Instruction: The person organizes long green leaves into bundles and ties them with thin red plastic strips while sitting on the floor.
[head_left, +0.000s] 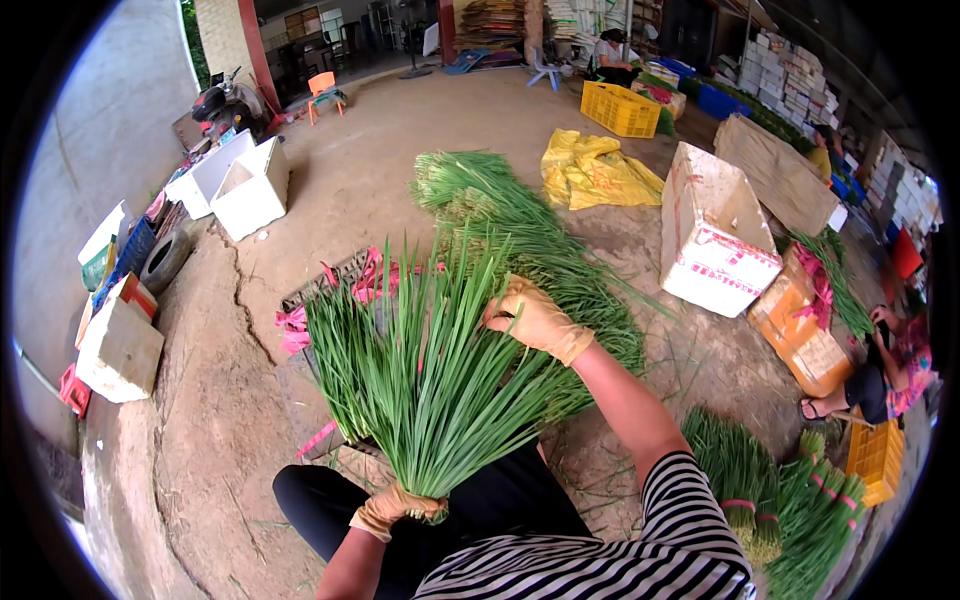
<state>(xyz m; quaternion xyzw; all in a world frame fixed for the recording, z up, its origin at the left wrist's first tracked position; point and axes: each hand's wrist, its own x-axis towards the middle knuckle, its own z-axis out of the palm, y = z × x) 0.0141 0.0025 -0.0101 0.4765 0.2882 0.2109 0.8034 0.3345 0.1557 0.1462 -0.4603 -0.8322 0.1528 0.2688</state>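
My left hand (395,508), in a tan glove, is closed round the stem end of a fanned bunch of garlic chives (430,370) held upright over my lap. My right hand (535,318), gloved alike, has its fingers curled in a pinch on the leaf blades at the bunch's upper right side. Behind them a long heap of loose garlic chives (510,210) stretches over the floor. Beyond the held bunch, pink ties (375,275) lie on a dark crate-like stand (340,275), which the leaves partly hide.
Tied chive bundles (735,470) lie at the lower right. A white foam box (715,240), a yellow sack (595,170) and a yellow crate (620,108) stand farther off. Foam boxes (250,190) are at the left. A co-worker (895,365) sits at the right; others sit farther back.
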